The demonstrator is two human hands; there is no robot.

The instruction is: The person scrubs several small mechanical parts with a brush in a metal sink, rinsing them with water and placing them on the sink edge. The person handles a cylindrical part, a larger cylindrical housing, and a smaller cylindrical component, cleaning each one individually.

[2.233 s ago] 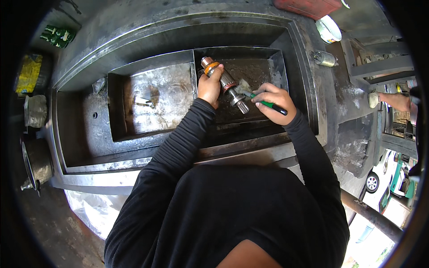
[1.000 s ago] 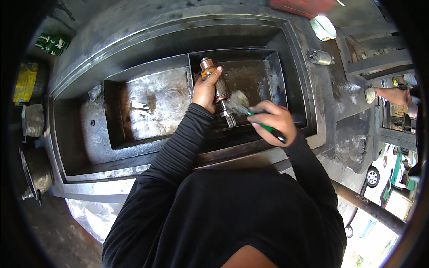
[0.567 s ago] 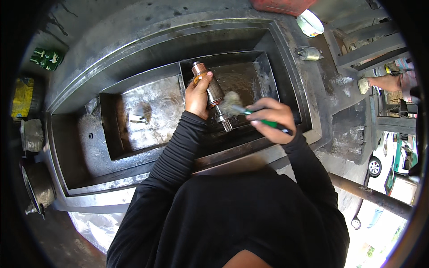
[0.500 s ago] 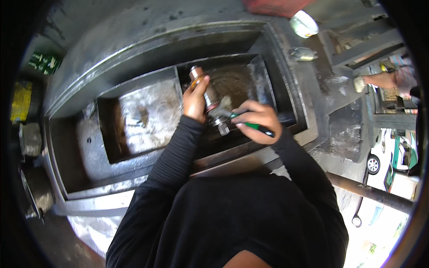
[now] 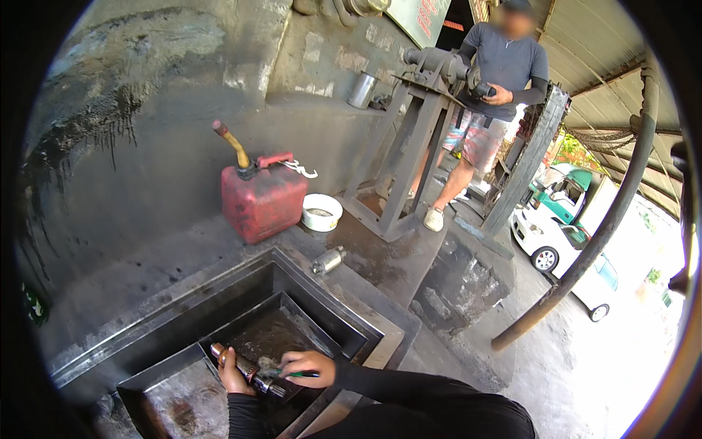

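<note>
My left hand [image 5: 235,377] is closed around a starter motor armature [image 5: 261,381], a cylindrical shaft piece with a copper-coloured end and a splined metal end, held tilted above a metal basin. In my right hand [image 5: 313,364] is a green-handled brush [image 5: 304,374], its pale bristles close against the armature's side. Whether the bristles touch the metal is hard to tell. Under both hands lies the dark, oily basin [image 5: 330,303], with a divided metal tray [image 5: 162,367] inside it.
Beyond the basin stand a red fuel can [image 5: 265,196], a white tub [image 5: 322,212] and a metal cylinder [image 5: 328,260] on the ledge. Farther back, a person [image 5: 504,73] stands by a bench grinder on a metal stand [image 5: 401,157]. A slanted pole [image 5: 585,256] rises at the right, before parked vehicles.
The view has swung up and to the right, bringing the fuel can, grinder and person into sight. My hands now appear lower in the picture, still holding armature and brush.
</note>
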